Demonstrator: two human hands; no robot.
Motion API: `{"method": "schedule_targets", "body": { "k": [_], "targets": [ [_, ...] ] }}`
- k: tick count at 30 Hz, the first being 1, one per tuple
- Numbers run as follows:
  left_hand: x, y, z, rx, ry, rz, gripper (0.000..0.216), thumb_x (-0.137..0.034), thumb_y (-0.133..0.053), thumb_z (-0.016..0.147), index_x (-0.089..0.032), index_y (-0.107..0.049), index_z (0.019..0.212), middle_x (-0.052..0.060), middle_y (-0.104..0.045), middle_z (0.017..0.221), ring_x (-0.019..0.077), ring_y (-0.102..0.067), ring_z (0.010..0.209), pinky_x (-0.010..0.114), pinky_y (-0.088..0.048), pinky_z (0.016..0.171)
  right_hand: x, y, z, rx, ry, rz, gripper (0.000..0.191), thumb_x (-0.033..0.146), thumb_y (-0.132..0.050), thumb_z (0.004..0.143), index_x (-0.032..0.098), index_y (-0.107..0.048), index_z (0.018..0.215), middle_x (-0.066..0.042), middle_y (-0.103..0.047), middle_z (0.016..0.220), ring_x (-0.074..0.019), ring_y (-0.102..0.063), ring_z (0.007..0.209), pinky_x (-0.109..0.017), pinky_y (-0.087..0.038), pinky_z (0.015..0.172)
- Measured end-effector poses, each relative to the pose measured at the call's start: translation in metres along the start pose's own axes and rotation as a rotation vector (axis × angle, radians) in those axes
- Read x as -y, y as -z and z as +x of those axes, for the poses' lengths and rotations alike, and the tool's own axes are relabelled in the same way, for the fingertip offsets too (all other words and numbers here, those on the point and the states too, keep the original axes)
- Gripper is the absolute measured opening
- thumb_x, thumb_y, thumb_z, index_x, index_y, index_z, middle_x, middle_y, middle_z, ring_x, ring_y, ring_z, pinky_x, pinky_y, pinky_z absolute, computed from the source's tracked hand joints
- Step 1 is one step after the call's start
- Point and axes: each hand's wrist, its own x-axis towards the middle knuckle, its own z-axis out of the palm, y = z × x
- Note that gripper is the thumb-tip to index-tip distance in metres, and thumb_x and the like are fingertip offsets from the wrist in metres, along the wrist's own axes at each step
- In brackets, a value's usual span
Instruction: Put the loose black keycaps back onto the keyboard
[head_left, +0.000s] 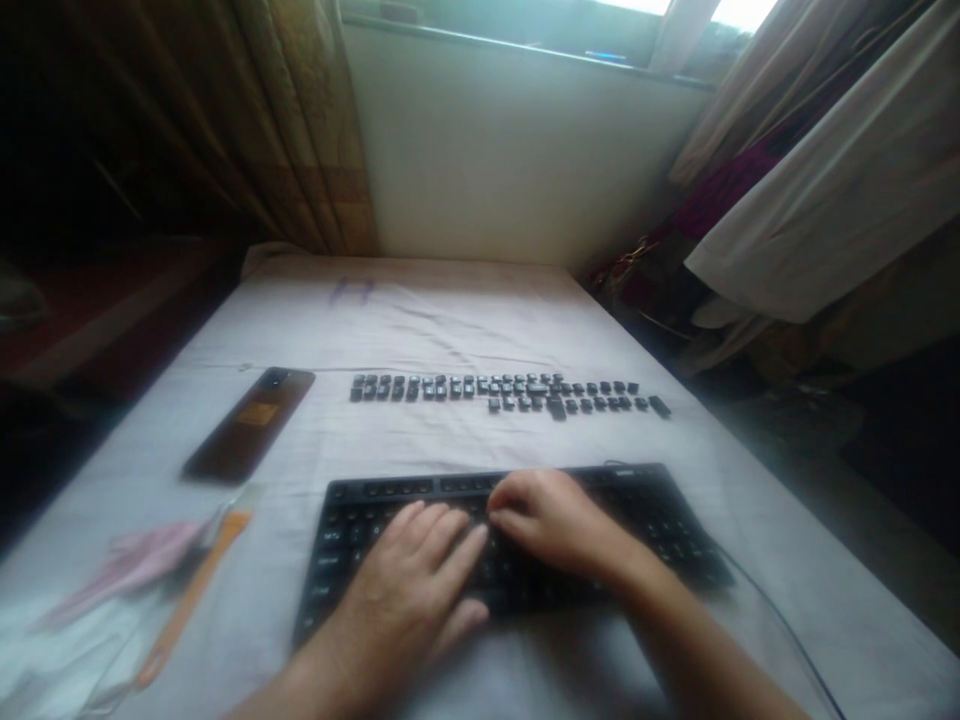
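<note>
A black keyboard (637,500) lies on the cloth in front of me, partly covered by both hands. My left hand (412,570) rests palm down over its left half, fingers stretched out and holding nothing. My right hand (544,515) is at the upper middle of the keyboard with its fingertips pinched together near the keys. Whatever is between those fingertips is too small or hidden to make out. Beyond the keyboard, many loose black keycaps (455,388) stand in rows, with a larger keycap (556,408) among them.
A dark phone (255,425) lies at the left. Nearer are an orange-handled brush (196,600), a pink cloth (142,560) and whitish material (75,650). The keyboard's cable (780,610) runs off to the right. Curtains (300,130) and hanging clothes (832,210) flank the bed-like surface.
</note>
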Motion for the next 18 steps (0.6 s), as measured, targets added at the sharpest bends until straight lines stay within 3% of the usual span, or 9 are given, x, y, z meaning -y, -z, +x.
{"method": "schedule_targets", "body": {
  "k": [18],
  "targets": [
    [-0.001,-0.002,-0.002,0.014,0.001,0.026,0.039,-0.042,-0.050,0.099,-0.018,-0.061,0.127,0.007,-0.066,0.122,0.0243,-0.058,0.114,0.043,-0.039,0.107,-0.009,-0.003,0.006,-0.001,-0.060,0.112,0.021,0.021,-0.060,0.076,0.022,-0.080,0.081,-0.003,-0.079,0.081,-0.0202,-0.072,0.078,-0.026,-0.051,0.070]
  ]
}}
